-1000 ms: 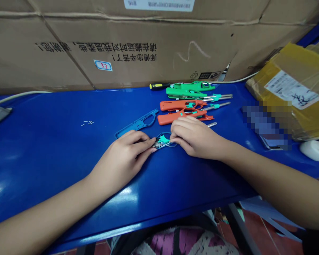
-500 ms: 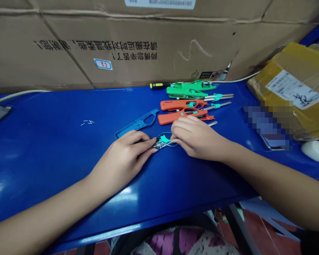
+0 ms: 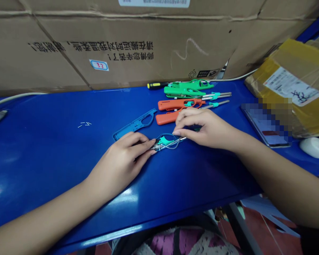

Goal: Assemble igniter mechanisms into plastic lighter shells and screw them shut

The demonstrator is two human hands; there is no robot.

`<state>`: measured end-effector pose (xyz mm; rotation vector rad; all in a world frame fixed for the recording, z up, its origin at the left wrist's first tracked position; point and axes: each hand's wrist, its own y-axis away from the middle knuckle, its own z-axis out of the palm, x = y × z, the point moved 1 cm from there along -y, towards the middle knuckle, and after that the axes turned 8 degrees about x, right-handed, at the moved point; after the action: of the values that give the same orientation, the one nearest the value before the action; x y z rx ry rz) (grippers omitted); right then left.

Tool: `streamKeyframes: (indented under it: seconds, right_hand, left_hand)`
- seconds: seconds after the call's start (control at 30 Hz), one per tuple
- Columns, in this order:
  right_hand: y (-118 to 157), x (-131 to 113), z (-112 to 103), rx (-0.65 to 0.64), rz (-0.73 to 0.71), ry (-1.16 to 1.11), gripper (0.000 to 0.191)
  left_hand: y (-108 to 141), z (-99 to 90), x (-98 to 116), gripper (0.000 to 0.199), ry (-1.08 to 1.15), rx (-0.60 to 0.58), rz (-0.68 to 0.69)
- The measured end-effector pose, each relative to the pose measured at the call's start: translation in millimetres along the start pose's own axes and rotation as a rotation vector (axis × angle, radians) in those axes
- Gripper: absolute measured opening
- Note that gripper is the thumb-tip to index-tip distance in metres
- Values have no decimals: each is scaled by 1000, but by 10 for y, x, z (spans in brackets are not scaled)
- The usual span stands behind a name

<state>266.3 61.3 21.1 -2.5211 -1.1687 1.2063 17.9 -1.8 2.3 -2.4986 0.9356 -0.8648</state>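
Observation:
My left hand point(image 3: 124, 156) pinches the open half of a blue utility lighter point(image 3: 164, 135) between thumb and fingertips. The lighter lies on the table with its teal trigger point(image 3: 164, 141), loose thin wires point(image 3: 172, 147) and part of a metal tube showing. Its grip end is hidden under my left hand. Over the tube end hovers my right hand point(image 3: 202, 127), thumb and index finger brought together beside the wires; whatever is between them is too small to make out. The matching blue shell half point(image 3: 135, 124) rests just behind my left hand.
Two orange lighters point(image 3: 172, 104) and green lighters point(image 3: 184, 92) lie behind my right hand, near a black-and-yellow screwdriver point(image 3: 156, 85). Several small white pins point(image 3: 85, 124) sit to the left. A phone point(image 3: 267, 127), taped box point(image 3: 295, 88) and white mouse point(image 3: 316, 147) are at right; a large carton point(image 3: 138, 71) walls the back.
My right hand has lifted and shifted slightly right, away from the trigger, uncovering more of the wires and tube. My left hand keeps its hold. The whole view has shifted a little.

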Motion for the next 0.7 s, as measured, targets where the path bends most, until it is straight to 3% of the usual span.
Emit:
streamKeyframes:
  seconds: [0.27,0.7]
  right_hand:
    - [28,-32,11,-172,57,-10,8]
    - [43,-62,40,-202,113,-82,7]
  left_hand:
    - [-22,14,20,25,13,3,13]
    - [17,43,42,24,17,27,73]
